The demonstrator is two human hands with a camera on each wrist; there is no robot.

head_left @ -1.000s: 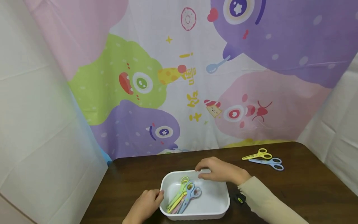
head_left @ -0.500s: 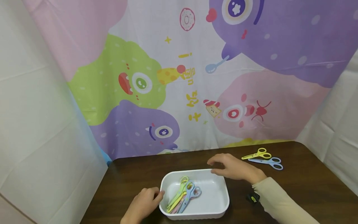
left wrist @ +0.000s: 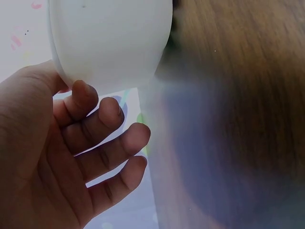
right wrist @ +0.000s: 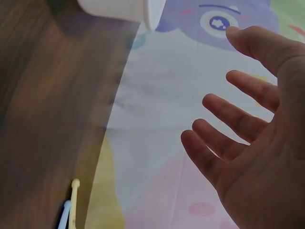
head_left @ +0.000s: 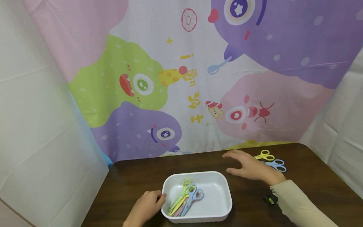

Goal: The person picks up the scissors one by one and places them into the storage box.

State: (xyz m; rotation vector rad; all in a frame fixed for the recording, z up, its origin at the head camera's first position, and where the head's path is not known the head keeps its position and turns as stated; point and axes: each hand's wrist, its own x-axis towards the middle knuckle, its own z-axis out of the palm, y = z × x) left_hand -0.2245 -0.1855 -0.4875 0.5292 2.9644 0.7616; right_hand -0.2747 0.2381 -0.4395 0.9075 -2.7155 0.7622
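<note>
Your left hand point(left wrist: 62, 157) rests slack-fingered against the white tray point(left wrist: 109, 43); only the head view shows the scissors point(head_left: 185, 198) inside, handles away from you. Your right hand point(head_left: 250, 167) hovers spread, empty.

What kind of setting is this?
Likely a staged tabletop recording corner: cartoon backdrop, dark wood table, white tray of kids' scissors, white sheets on both sides.

Cartoon monster backdrop point(head_left: 198, 78) behind dark table point(head_left: 306, 189)
</note>
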